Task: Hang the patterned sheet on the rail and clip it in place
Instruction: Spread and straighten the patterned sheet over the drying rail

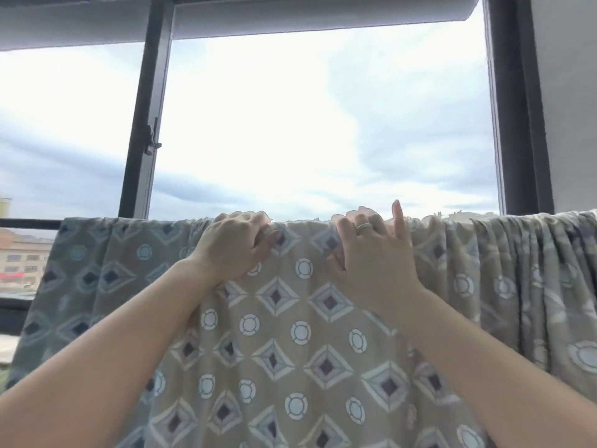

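The patterned sheet (290, 334) drapes over what seems the rail (30, 224), before the window (323, 124), both hands at its top edge

Patterned sheet (290, 334): soft woven cloth, matt, printed diamonds and rings on tan ground, gathered in fine folds at right. Rail (30, 224): dark, smooth, looks like painted metal. Window frame (142, 130): dark metal, smooth, dull satin sheen. Ring (364, 226) on right hand (371, 253): polished, shiny metal
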